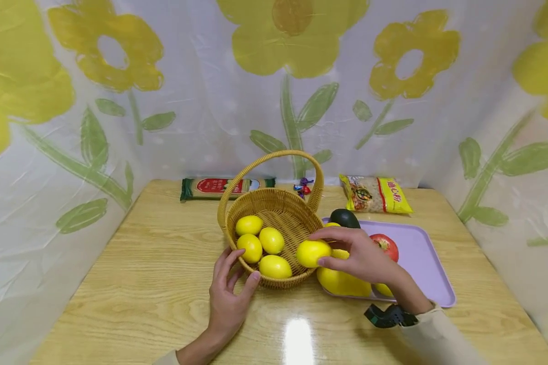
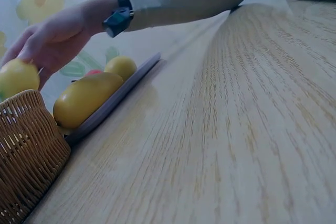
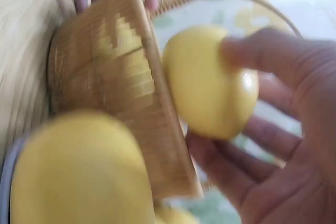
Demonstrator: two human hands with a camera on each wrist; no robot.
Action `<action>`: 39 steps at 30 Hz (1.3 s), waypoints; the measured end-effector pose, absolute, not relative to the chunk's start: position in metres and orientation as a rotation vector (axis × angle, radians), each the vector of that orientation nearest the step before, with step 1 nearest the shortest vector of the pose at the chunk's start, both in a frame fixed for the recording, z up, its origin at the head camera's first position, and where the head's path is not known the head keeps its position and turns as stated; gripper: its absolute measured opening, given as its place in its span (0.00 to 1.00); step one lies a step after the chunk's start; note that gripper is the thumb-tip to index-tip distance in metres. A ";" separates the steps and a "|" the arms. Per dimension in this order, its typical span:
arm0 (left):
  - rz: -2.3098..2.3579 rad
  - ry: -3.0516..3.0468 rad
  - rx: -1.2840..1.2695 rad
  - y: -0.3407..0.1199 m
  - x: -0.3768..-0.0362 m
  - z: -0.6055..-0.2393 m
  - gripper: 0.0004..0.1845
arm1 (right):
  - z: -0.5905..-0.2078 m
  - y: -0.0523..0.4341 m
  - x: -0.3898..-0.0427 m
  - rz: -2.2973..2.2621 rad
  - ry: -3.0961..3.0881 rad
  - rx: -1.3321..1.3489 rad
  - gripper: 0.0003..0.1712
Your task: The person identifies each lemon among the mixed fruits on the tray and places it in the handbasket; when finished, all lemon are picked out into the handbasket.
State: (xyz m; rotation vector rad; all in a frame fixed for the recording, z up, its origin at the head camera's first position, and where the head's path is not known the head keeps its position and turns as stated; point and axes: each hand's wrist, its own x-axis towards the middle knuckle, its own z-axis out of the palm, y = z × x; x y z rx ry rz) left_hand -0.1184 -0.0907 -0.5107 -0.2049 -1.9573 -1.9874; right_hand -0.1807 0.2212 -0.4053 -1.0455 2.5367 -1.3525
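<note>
R hand point(image 1: 363, 258) pinches a smooth yellow lemon point(image 1: 312, 253) betw. thumb and fingertips, fingers curled round its right side. The lemon hangs right at the near-right rim of the round woven wicker basket w/ arched handle point(image 1: 274, 205), partly over the edge; the basket's hollow lies to the left and a bit away from the grip, so the lemon's long axis runs roughly left-right, pointing in across the rim. In the right wrist view the lemon point(image 3: 210, 82) sits just beside the basket wall point(image 3: 131, 103), touching or nearly, can't tell which.

L hand point(image 1: 230, 294) is nearer the basket: fingers straight-ish, spread against the near outer wall, holding nothing. Four more yellow lemons point(image 1: 261, 246) lie inside, left-centre.

Behind the R hand, a lilac plastic tray point(image 1: 422, 263) carries a large yellow mango-like fruit point(image 1: 342, 281), a red apple point(image 1: 385, 246), a dark avocado point(image 1: 344, 218).
</note>
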 end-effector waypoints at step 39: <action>-1.980 -1.959 -0.208 -0.093 -0.120 -0.514 0.31 | -0.436 0.343 -0.120 -1.526 2.728 -0.689 0.22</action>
